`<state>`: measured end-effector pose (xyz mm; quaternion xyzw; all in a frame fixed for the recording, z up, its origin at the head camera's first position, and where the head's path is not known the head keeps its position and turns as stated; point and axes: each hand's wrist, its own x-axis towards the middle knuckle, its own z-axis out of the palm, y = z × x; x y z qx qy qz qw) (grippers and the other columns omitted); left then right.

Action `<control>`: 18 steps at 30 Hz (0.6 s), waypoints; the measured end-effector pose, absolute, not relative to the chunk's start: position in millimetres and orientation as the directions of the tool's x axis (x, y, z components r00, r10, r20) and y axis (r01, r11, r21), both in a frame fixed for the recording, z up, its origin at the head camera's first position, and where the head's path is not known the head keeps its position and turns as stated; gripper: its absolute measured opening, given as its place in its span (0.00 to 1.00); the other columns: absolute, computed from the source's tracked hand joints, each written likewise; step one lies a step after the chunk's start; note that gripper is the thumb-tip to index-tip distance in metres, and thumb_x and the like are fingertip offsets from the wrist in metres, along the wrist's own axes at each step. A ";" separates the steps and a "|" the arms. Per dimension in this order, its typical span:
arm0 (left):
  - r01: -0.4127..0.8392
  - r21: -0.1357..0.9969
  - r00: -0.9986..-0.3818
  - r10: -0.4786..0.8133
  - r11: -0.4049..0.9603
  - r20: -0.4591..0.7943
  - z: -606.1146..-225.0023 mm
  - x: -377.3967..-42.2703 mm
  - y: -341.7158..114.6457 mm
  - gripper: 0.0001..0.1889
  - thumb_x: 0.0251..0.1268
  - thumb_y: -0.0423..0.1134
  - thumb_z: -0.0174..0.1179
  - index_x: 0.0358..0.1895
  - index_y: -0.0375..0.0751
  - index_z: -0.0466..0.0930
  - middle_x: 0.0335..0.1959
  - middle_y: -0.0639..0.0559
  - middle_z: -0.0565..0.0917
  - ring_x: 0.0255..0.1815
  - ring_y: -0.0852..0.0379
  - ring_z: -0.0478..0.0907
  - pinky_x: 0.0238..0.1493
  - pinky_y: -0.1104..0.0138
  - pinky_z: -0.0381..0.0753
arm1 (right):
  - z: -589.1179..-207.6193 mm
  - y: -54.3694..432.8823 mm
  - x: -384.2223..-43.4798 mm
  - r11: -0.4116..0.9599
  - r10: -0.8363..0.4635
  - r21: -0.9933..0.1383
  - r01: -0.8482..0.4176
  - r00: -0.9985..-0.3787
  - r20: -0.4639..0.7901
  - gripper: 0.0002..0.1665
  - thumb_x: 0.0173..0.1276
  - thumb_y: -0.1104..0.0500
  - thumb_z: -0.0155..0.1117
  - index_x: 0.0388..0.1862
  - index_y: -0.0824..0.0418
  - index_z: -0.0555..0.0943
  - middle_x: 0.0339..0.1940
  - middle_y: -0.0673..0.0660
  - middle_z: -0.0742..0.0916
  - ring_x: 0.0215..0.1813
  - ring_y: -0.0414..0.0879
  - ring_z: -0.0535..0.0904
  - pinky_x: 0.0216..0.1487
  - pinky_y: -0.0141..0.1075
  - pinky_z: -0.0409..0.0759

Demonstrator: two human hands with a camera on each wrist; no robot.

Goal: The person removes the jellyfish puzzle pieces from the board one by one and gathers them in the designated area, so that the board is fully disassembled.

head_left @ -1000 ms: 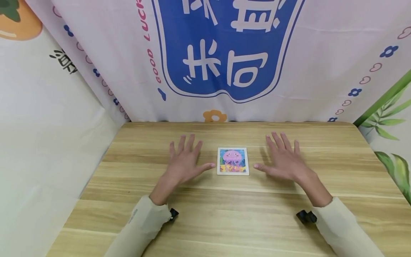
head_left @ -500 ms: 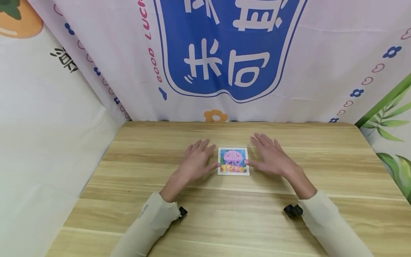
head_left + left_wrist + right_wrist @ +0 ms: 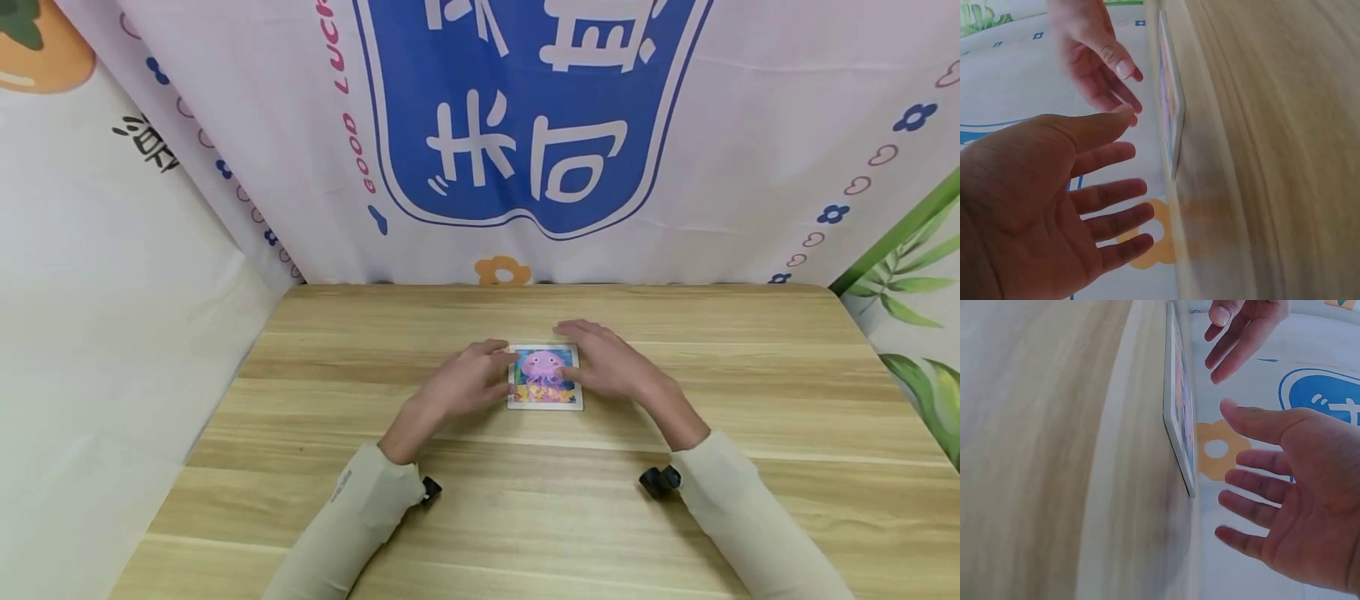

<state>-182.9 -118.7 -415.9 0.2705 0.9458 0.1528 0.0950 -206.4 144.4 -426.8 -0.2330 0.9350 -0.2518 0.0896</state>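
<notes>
A small square jigsaw puzzle or picture board (image 3: 542,379) with a pink jellyfish and a white border lies flat on the wooden table. My left hand (image 3: 467,382) hovers at its left edge, fingers loosely bent and apart. On the other side my right hand (image 3: 611,364) is held above the right edge, its thumb over the picture. Both wrist views show a gap between the fingertips and the board (image 3: 1171,94). In the right wrist view the right hand (image 3: 1310,494) holds nothing, and the board (image 3: 1179,400) rests on the tabletop.
The wooden table (image 3: 525,517) reaches back to a printed cloth (image 3: 750,167) hanging behind it. White sheeting (image 3: 112,333) covers the left side. A small black device (image 3: 660,482) sits at the right cuff, and another black device (image 3: 431,491) at the left cuff.
Both hands have moved inward from either side toward the board, and their spread fingers have drawn closer and bent slightly. The board has stayed in place.
</notes>
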 end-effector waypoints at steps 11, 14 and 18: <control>0.534 0.327 -0.794 0.595 0.780 -0.122 -421.5 -188.9 -122.2 0.25 0.77 0.47 0.68 0.72 0.43 0.82 0.73 0.41 0.80 0.73 0.44 0.79 0.75 0.50 0.80 | -426.0 128.4 -217.9 0.712 -0.522 -0.588 -0.384 -0.849 -0.078 0.29 0.77 0.57 0.71 0.74 0.62 0.79 0.72 0.62 0.83 0.74 0.60 0.78 0.77 0.59 0.75; 0.546 0.341 -0.782 0.611 0.766 -0.122 -422.9 -190.6 -122.8 0.25 0.77 0.47 0.68 0.71 0.42 0.82 0.71 0.41 0.81 0.70 0.46 0.80 0.72 0.52 0.82 | -427.9 124.6 -222.9 0.700 -0.531 -0.600 -0.387 -0.844 -0.075 0.27 0.77 0.58 0.71 0.72 0.62 0.81 0.69 0.60 0.86 0.70 0.58 0.81 0.75 0.57 0.78; 0.574 0.343 -0.762 0.638 0.744 -0.110 -424.9 -192.1 -123.0 0.24 0.77 0.47 0.68 0.69 0.40 0.84 0.67 0.41 0.83 0.66 0.46 0.82 0.68 0.54 0.84 | -430.3 120.3 -228.1 0.676 -0.548 -0.622 -0.396 -0.834 -0.064 0.24 0.77 0.60 0.71 0.69 0.64 0.82 0.65 0.60 0.88 0.66 0.56 0.84 0.71 0.54 0.81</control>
